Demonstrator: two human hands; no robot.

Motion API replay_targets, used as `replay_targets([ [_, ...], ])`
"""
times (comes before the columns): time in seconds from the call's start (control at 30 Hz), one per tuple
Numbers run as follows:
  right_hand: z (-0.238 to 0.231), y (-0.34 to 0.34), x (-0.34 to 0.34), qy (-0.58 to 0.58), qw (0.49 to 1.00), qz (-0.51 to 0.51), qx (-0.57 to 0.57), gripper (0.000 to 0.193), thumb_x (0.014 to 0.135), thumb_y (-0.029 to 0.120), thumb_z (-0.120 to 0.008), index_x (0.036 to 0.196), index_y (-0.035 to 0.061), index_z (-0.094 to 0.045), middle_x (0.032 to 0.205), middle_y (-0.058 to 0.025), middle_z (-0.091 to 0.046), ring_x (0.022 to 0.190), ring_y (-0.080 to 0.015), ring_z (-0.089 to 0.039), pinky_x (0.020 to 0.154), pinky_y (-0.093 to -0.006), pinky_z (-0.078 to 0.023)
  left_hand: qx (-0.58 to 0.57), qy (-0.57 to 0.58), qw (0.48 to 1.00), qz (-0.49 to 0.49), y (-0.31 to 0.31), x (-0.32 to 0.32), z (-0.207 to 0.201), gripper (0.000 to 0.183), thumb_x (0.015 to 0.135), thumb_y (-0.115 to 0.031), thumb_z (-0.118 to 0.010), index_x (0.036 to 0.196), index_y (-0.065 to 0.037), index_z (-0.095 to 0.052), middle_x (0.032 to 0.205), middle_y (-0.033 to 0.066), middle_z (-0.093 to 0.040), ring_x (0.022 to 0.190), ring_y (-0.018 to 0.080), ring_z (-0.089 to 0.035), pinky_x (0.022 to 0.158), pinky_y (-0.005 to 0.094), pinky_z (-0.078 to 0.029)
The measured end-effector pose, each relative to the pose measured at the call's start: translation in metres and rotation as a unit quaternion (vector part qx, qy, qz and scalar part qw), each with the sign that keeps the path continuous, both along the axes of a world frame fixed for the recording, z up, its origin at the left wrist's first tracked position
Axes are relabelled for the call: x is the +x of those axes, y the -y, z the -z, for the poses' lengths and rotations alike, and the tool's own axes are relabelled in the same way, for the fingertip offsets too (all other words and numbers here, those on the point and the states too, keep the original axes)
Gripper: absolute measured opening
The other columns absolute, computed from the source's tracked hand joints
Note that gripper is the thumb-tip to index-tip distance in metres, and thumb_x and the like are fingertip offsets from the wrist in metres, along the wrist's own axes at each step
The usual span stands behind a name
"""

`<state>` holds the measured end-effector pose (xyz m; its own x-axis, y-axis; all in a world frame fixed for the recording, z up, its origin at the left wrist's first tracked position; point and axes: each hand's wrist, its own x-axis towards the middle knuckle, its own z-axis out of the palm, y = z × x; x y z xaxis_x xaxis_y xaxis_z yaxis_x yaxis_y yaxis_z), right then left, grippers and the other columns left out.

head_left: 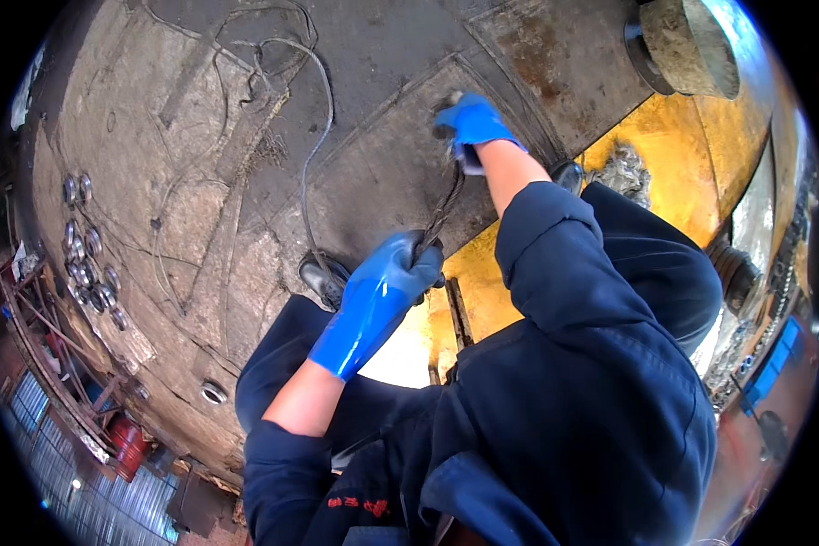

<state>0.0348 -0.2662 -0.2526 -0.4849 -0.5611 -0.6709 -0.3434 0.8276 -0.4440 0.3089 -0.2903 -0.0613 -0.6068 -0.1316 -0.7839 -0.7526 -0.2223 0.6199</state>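
Note:
My left hand (387,278), in a blue rubber glove, is closed round a dark wire rope (443,211) in front of my knees. From that fist the twisted strands run up and away to my right hand (478,127), also blue-gloved. Its fingers are curled over the far part of the rope and slightly blurred. A thin grey cable (326,118) lies in a long curve on the floor to the left, ending near my left shoe (322,276). Whether it joins the held rope is hidden.
Dark metal plates (373,164) and a yellow plate (673,136) make up the floor. Several metal rings (84,271) lie far left, with one ring (213,392) nearer. A large cylinder (692,50) stands far right. Crumpled grey material (623,173) lies by my right knee.

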Motion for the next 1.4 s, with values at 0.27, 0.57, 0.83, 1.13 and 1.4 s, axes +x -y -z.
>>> replay_targets([
  [0.27, 0.02, -0.121, -0.024, 0.345, 0.683, 0.572, -0.297, 0.04, 0.091, 0.041, -0.065, 0.116, 0.0105, -0.07, 0.104, -0.0098, -0.073, 0.098, -0.0245, -0.064, 0.091, -0.0416, -0.051, 0.215, -0.058, 0.926, -0.306, 0.044, 0.027, -0.011, 0.044, 0.104, -0.042, -0.05, 0.128, -0.007, -0.059, 0.084, 0.0061, -0.068, 0.06, 0.0145, -0.06, 0.046, 0.0263, -0.043],
  [0.57, -0.058, -0.02, 0.135, 0.699, 0.512, 0.429, -0.257, 0.037, 0.099, 0.034, -0.056, 0.119, 0.0034, -0.064, 0.11, -0.015, -0.069, 0.089, -0.0264, -0.069, 0.073, -0.0378, -0.058, 0.292, -0.058, 0.866, -0.401, 0.03, 0.058, 0.022, 0.043, 0.103, -0.05, -0.046, 0.124, -0.015, -0.059, 0.083, -0.0008, -0.065, 0.051, 0.0152, -0.053, 0.037, 0.0266, -0.034],
  [0.83, -0.088, -0.017, 0.201, 0.639, 0.643, 0.306, -0.291, 0.028, 0.1, 0.016, -0.054, 0.122, 0.0031, -0.065, 0.114, -0.0111, -0.07, 0.096, -0.0172, -0.068, 0.086, -0.03, -0.054, 0.343, 0.056, 0.808, -0.476, 0.019, 0.078, 0.041, 0.036, 0.104, -0.05, -0.042, 0.109, -0.018, -0.058, 0.076, 0.0016, -0.061, 0.044, 0.0149, -0.043, 0.033, 0.0272, -0.026],
  [1.13, 0.033, 0.024, 0.136, 0.436, 0.732, 0.459, -0.253, 0.016, 0.09, 0.01, -0.063, 0.103, 0.008, -0.073, 0.079, -0.0021, -0.066, 0.068, -0.015, -0.059, 0.066, -0.033, -0.05, 0.284, 0.063, 0.899, -0.328, 0.003, 0.064, 0.022, 0.047, 0.105, -0.043, -0.042, 0.121, -0.002, -0.059, 0.072, 0.0086, -0.064, 0.042, 0.0146, -0.047, 0.037, 0.0266, -0.035],
  [1.4, 0.044, 0.011, 0.057, 0.285, 0.827, 0.475, -0.095, 0.037, 0.092, 0.029, -0.06, 0.114, 0.0012, -0.07, 0.113, -0.0137, -0.07, 0.09, -0.0216, -0.063, 0.082, -0.0384, -0.05, 0.28, 0.074, 0.888, -0.356, 0.008, 0.06, 0.01, 0.05, 0.105, -0.046, -0.042, 0.124, -0.003, -0.057, 0.074, 0.0101, -0.065, 0.046, 0.0146, -0.05, 0.041, 0.0264, -0.038],
])
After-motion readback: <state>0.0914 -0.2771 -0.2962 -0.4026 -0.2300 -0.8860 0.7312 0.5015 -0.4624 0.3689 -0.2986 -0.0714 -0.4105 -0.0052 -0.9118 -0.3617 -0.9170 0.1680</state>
